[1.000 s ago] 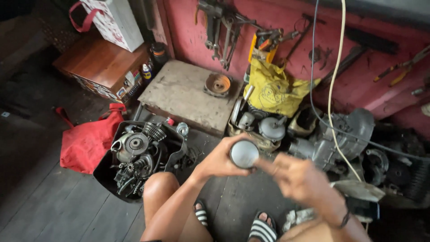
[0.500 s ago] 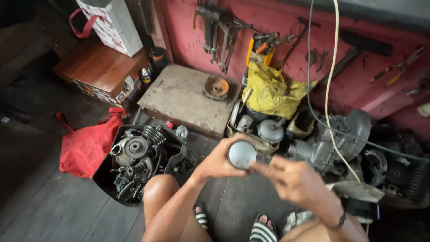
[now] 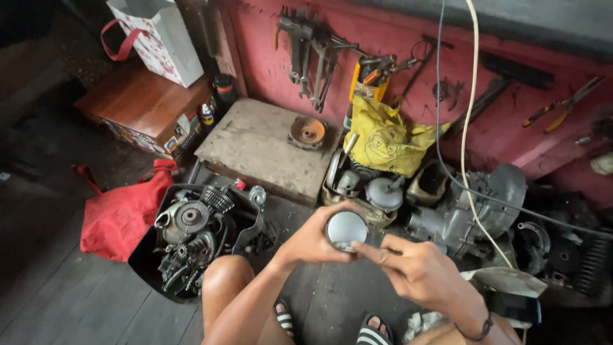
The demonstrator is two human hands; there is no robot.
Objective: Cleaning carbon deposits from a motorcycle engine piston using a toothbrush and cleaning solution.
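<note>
Change: hardly anything has moved since the earlier frames — the round metal part (image 3: 346, 230) sits a touch lower and nearer the middle of the view, and both hands keep the same pose around it.
Meaning: the hold looks steady; the work on the part seems to be going on in place, without a shift of grasp.
Left hand: the left hand (image 3: 313, 239) is wrapped round the part's left and lower side, fingers curled and pressed on its rim, so it carries the part.
Right hand: the right hand (image 3: 418, 271) comes in from the right, its fingertip (image 3: 361, 247) touching the part's lower right edge; the other fingers are loosely bent — whether they pinch anything cannot be told.
Part: a round grey piece with a flat pale face turned up, held in the air above the person's knees and the dark plank floor (image 3: 57, 300).
Near it: a black tub of engine pieces (image 3: 191, 236) to the left, just beside a red bag (image 3: 121, 214); a grey engine block (image 3: 472, 214) to the right.
Behind: a worn wooden board (image 3: 262, 144) with a rusty disc (image 3: 307, 132), a yellow bag (image 3: 383, 140), and tools hung on the red wall (image 3: 511, 128).
</note>
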